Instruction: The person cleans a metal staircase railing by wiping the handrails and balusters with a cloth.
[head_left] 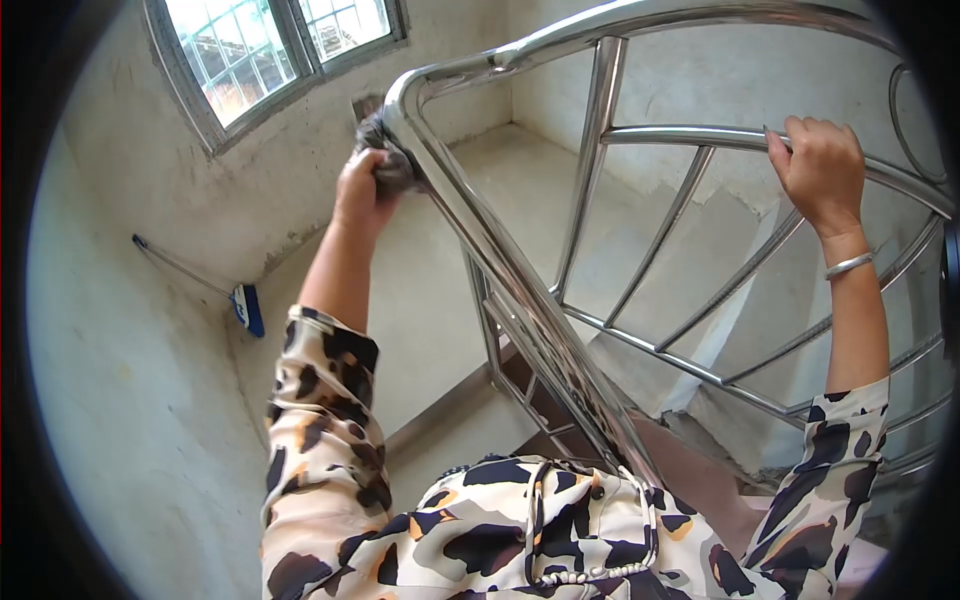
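Observation:
My left hand [367, 187] is closed around a dark grey, crumpled cloth [391, 163]. The cloth presses against the outer side of the bend in the shiny metal handrail [402, 100]. Over on the right, my right hand [823, 172] grips the middle rail [690, 135] of the same railing, its fingers wrapped over the tube. A silver bangle [849, 265] circles my right wrist. Slanted metal bars [660, 245] run below the rail my right hand holds. Part of the cloth is hidden by my fingers.
A staircase [640, 370] descends beyond the railing to a concrete landing [400, 340]. A broom [246, 308] with a blue head leans at the left wall. A barred window [240, 60] is set in the far wall.

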